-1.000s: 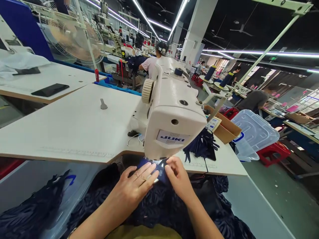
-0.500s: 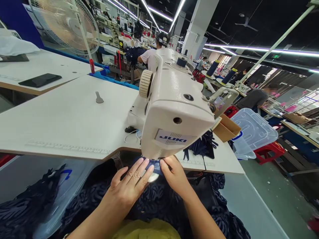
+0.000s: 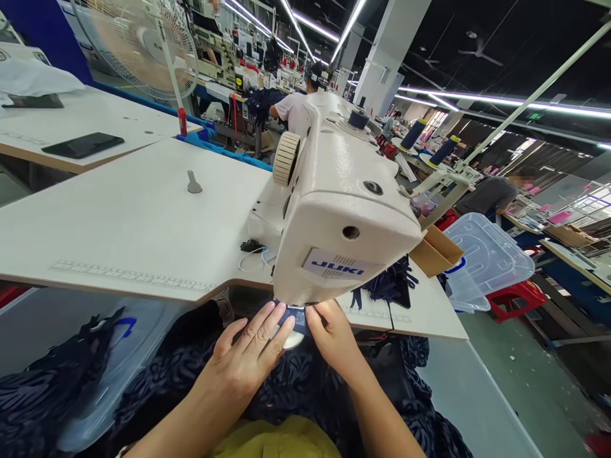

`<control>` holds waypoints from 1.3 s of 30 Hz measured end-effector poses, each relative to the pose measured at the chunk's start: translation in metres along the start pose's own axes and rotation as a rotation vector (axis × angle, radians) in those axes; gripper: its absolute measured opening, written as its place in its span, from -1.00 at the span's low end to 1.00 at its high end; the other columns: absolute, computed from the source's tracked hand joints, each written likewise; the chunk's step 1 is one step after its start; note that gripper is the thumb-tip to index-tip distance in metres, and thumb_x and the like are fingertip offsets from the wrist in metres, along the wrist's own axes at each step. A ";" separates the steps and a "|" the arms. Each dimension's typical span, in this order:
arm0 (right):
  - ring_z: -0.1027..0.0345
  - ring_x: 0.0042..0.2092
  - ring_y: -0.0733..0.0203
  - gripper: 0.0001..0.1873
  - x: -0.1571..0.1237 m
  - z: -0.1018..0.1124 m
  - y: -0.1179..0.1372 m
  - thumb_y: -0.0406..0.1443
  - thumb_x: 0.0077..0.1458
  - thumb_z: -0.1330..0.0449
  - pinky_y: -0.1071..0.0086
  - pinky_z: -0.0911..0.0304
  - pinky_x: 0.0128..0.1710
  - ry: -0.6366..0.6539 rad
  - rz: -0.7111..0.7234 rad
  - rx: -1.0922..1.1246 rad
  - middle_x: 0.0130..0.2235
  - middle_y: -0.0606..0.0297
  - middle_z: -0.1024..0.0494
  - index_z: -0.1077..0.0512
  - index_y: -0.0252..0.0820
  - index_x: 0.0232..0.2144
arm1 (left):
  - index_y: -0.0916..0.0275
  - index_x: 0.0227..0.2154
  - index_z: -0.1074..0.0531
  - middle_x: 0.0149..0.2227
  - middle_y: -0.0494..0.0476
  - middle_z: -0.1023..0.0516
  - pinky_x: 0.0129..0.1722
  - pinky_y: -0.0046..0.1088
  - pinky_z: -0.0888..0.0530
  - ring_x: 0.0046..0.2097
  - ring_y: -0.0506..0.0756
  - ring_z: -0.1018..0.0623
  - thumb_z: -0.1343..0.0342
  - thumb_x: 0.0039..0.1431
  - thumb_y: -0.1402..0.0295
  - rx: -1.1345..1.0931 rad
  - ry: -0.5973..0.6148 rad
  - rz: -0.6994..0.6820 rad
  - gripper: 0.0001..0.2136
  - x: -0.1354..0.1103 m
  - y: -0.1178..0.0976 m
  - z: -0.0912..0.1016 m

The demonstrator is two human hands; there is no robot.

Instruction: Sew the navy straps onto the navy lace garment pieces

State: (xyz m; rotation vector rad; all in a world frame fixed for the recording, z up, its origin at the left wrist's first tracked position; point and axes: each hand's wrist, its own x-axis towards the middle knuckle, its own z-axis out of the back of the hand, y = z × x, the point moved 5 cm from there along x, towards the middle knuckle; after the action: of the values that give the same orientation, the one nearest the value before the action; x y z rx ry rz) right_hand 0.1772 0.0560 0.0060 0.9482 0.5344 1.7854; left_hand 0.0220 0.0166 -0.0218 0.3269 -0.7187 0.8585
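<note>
A white JUKI sewing machine [image 3: 353,172] stands straight ahead, its head hiding the needle area. Under it lies a small piece of navy fabric [image 3: 298,320] on a narrow arm with a pale rounded end [image 3: 293,341]. My left hand [image 3: 243,362] rests on the fabric's left side, fingers stretched out flat. On the other side, my right hand [image 3: 334,337] has its thumb and bent fingers closed at the fabric's edge; its fingertips are partly hidden by the machine head. More dark patterned navy fabric [image 3: 305,388] spreads below both hands, over the lap.
The white tabletop [image 3: 124,210] extends left, with a grey metal lever [image 3: 193,183]. Navy strips [image 3: 389,280] lie right of the machine, near a cardboard box [image 3: 434,249] and a clear plastic bin [image 3: 491,248]. A fan [image 3: 143,48] and a co-worker [image 3: 293,108] are beyond.
The view has shifted slightly, so the machine and table appear a little displaced. Both hands stay in nearly the same place on the navy fabric.
</note>
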 end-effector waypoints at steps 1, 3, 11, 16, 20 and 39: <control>-0.28 -0.24 0.26 -0.81 0.000 0.000 0.000 -0.43 0.21 -0.01 0.44 -0.16 -0.19 -0.001 0.001 0.006 -0.33 0.32 -0.43 -0.32 -0.16 -0.43 | 0.16 0.16 -0.27 0.16 0.15 -0.39 0.18 -0.27 -0.08 0.13 0.10 -0.43 0.04 0.29 0.37 0.003 -0.001 0.000 -0.62 0.000 0.000 0.000; -0.29 -0.22 0.26 -0.80 0.001 0.000 0.001 -0.44 0.21 0.00 0.44 -0.16 -0.18 0.000 -0.004 0.015 -0.32 0.32 -0.44 -0.33 -0.15 -0.42 | 0.16 0.16 -0.26 0.15 0.15 -0.40 0.18 -0.28 -0.08 0.13 0.09 -0.43 0.05 0.30 0.37 0.012 -0.004 0.000 -0.62 0.001 -0.001 0.001; -0.30 -0.22 0.26 -0.80 0.003 -0.002 -0.001 -0.43 0.20 0.00 0.44 -0.16 -0.17 0.009 -0.024 0.014 -0.33 0.32 -0.44 -0.35 -0.15 -0.41 | 0.18 0.16 -0.26 0.18 0.17 -0.36 0.19 -0.27 -0.07 0.17 0.11 -0.38 0.05 0.28 0.37 0.047 0.029 -0.012 -0.61 -0.001 -0.002 0.002; -0.31 -0.22 0.24 -0.81 0.000 -0.001 -0.003 -0.42 0.20 -0.01 0.42 -0.17 -0.18 0.007 -0.036 -0.002 -0.33 0.31 -0.45 -0.36 -0.15 -0.42 | 0.20 0.17 -0.25 0.20 0.17 -0.34 0.19 -0.29 -0.07 0.19 0.10 -0.35 0.05 0.27 0.39 0.048 0.030 -0.010 -0.60 -0.001 -0.003 0.001; -0.31 -0.27 0.24 -0.78 -0.001 -0.002 -0.008 -0.39 0.20 -0.01 0.42 -0.16 -0.24 -0.004 -0.060 -0.018 -0.37 0.31 -0.44 -0.34 -0.16 -0.48 | 0.18 0.18 -0.24 0.21 0.15 -0.32 0.19 -0.29 -0.07 0.20 0.10 -0.34 0.04 0.27 0.39 0.054 0.061 0.004 -0.59 -0.006 -0.003 -0.005; -0.30 -0.34 0.25 -0.85 -0.010 -0.009 -0.025 -0.24 0.25 -0.01 0.41 -0.20 -0.30 -0.054 -0.164 0.094 -0.40 0.35 -0.41 -0.29 -0.15 -0.35 | 0.24 0.10 -0.32 0.12 0.25 -0.43 0.09 -0.24 -0.23 0.11 0.17 -0.45 0.01 0.29 0.36 -0.050 -0.063 0.078 -0.67 0.002 -0.002 0.007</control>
State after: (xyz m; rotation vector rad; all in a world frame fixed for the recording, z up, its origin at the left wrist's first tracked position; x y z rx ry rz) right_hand 0.1864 0.0575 -0.0206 0.9850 0.6484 1.5953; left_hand 0.0215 0.0124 -0.0151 0.2840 -0.8144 0.9057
